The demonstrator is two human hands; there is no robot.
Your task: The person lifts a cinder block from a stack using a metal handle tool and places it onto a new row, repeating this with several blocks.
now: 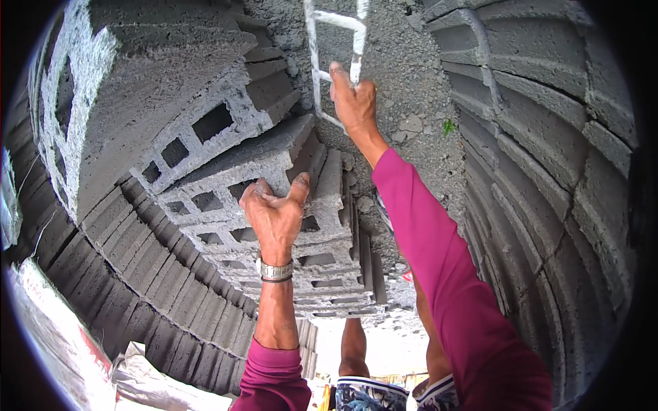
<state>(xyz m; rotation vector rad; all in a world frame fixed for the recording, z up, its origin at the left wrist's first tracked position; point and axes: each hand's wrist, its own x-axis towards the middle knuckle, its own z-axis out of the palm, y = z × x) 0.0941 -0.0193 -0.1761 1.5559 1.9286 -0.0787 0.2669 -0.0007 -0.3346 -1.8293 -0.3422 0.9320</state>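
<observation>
My left hand (274,212) grips the near face of a grey hollow concrete block (226,172) at the top of a stack. Its fingers curl at one of the block's holes, the thumb lies along the upper edge, and a metal-banded watch (275,267) circles the wrist. Farther ahead, my right hand (354,99) is closed around one bar of a white, ladder-like frame (339,20). The frame's upper end runs out of the picture. Several more hollow blocks (319,260) lie below the gripped one.
Large hollow blocks (157,89) rise close at the left. Rows of stacked blocks (541,130) line the right side, and others (164,274) curve along the lower left. Between them is rough gravel ground (411,82) with a small green plant (449,127). Torn sacks (62,329) lie lower left.
</observation>
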